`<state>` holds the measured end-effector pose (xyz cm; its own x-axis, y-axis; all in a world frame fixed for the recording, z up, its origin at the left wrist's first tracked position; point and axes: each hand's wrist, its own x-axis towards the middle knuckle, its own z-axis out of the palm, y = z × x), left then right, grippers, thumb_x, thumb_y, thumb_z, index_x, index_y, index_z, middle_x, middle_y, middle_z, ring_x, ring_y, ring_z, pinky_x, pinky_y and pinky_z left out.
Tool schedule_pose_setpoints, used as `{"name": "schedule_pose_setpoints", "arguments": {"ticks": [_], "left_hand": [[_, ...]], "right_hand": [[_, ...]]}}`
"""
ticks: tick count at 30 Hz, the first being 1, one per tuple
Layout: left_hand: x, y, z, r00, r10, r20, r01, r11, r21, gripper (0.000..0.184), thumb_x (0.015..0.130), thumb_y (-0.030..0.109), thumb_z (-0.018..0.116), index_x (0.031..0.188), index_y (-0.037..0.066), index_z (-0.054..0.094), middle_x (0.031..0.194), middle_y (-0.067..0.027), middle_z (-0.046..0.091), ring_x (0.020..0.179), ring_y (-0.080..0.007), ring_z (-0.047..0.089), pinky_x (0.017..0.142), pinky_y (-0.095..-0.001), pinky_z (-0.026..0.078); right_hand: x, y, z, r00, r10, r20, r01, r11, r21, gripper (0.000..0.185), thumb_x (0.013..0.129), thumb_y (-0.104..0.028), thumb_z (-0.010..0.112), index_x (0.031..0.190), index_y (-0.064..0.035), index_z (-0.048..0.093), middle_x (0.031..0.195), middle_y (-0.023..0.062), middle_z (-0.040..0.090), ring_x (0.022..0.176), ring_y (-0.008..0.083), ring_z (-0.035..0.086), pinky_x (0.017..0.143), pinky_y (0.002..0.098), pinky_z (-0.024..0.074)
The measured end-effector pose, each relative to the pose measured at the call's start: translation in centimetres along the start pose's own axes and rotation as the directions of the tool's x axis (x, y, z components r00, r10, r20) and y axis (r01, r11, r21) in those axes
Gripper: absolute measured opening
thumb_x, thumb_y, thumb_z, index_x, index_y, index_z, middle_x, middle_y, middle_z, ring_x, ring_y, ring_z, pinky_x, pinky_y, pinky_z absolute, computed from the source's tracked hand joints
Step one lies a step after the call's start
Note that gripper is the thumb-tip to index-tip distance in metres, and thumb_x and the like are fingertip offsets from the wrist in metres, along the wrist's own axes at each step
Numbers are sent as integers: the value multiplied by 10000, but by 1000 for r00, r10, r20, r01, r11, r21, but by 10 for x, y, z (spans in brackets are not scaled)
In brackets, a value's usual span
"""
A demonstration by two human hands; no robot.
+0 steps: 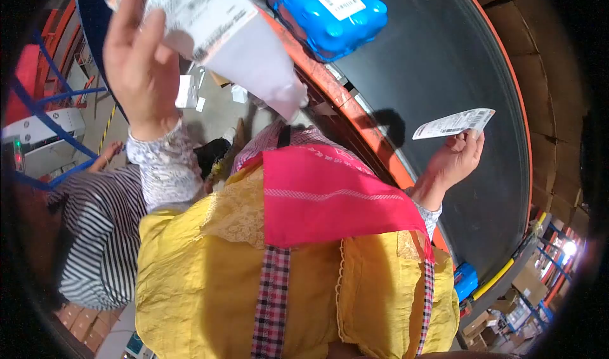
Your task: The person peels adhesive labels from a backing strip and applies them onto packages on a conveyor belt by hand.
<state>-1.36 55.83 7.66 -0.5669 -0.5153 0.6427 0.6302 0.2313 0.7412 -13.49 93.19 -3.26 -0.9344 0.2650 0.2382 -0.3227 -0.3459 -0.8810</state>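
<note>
My left hand (143, 67) is raised at the upper left, its fingers closed on a sheet of printed labels (219, 26). The sheet's upper part is white with print; a plain, pinkish part hangs below and tapers to a crumpled tip. My right hand (458, 159), over the belt, pinches a white barcode label (453, 124) at its near edge. The label stands slightly curled and apart from any package. A blue-wrapped pack (327, 19) with a barcode label on top lies on the belt between my hands, touched by neither.
The black conveyor belt (419, 73) curves past me, with an orange edge rail (336, 96) close to my body. Further along sits another blue item (465, 280). A person in a striped top (104, 238) is at my left. Scraps of paper (186, 92) lie on the floor.
</note>
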Motion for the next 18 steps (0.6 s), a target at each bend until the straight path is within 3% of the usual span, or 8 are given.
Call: {"name": "schedule_pose_setpoints", "arguments": {"ticks": [2,5,7,10,13,15,16,18], "left_hand": [[23,29,60,936,329,125,-346,926,151,574,793,211,625,1301,13,443,1261,-195,502,1132,-257,522,943,-371,430],[44,72,98,815,350,463,-415,909,44,470,793,175,621,1229,39,511,1162,-179,569,997,-230,575,875,-360,454],[39,84,109,792,297,533,-376,925,43,404,751,147,619,1132,33,545,1067,-176,591,862,-228,568,783,-343,454],[56,118,136,700,306,646,-443,895,55,309,689,104,617,987,24,596,923,-172,624,661,-225,557,647,-318,454],[35,126,177,637,650,414,-599,756,-264,230,651,73,613,879,40,608,803,-159,616,674,-258,573,664,-331,454],[1,123,176,601,652,463,-501,758,-418,241,647,36,610,887,36,624,826,-171,622,699,-271,586,683,-338,462],[-15,120,173,575,635,516,-423,771,-477,248,645,17,608,891,35,632,838,-177,625,711,-278,592,692,-341,466],[-38,107,162,497,595,631,-261,797,-545,267,640,-20,605,899,31,649,861,-189,631,735,-291,605,711,-348,474]], "right_hand": [[1,-2,-5,998,25,59,-28,999,42,205,924,-106,477,1083,19,511,914,70,607,790,102,581,680,224,466],[-4,-15,6,999,40,13,-40,999,14,196,923,-105,476,1067,20,522,895,57,603,770,88,570,668,220,460],[-9,-16,-8,998,-59,32,63,982,-180,193,921,-76,467,1066,35,528,900,37,569,795,82,556,679,206,454],[-15,-16,-21,992,-121,-34,117,989,-93,200,908,-41,462,1082,35,524,979,36,547,867,117,564,730,224,459],[-25,-34,-39,996,-18,-92,30,990,138,210,891,-133,492,1039,10,532,932,72,608,849,139,589,714,274,480],[-29,-19,-70,982,-176,-66,180,982,60,211,895,-130,471,1035,5,552,948,91,617,849,173,604,701,299,493],[-53,-53,-35,934,-94,-345,153,977,147,206,885,-120,478,1008,14,575,930,104,623,827,201,613,698,309,503],[-62,-47,-72,946,-90,-312,75,995,-60,229,838,-75,503,1027,13,598,827,27,601,662,83,536,566,224,424]]}}
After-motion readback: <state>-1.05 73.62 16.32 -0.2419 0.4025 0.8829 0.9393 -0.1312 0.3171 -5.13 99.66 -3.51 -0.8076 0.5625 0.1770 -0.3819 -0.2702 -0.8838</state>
